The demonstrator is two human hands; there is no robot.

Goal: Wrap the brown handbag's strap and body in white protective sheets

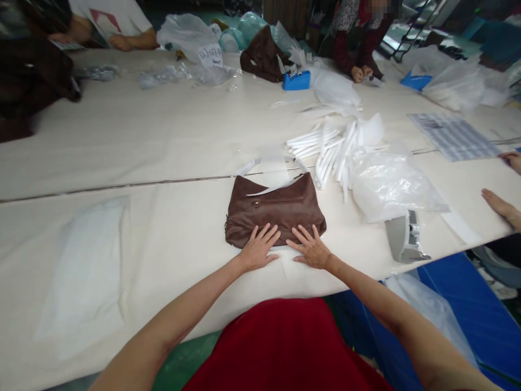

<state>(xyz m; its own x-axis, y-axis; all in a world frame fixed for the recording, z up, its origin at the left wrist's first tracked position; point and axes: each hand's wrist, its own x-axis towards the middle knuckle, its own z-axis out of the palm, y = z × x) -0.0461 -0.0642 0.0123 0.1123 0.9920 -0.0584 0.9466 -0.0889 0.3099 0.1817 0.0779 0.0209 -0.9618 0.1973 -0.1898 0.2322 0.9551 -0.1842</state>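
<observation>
We see a brown leather handbag (274,209) lying flat on the cream-covered table (163,163), just ahead of our body at the near edge. Its long axis runs left to right across our view, with the zip line (279,201) running along that same direction and the opening side turned away from us. A strip of white paper (272,188) sticks out of that far side.

Both our hands rest on the bag's near edge, palms down. Our left hand (258,250) covers the middle-left part, fingers spread and pointing away from us; our right hand (311,248) sits just beside it on the middle-right, fingers likewise fanned out and flat. Neither pinches anything. The bag lies forward of the fingertips, so both hands are about equally near it.

Beyond the bag to the right lie rolled white paper tubes (329,149), a crumpled clear plastic bag (386,184) and a grey tape dispenser (405,236). Other people's hands (504,209) show at the right edge.
</observation>
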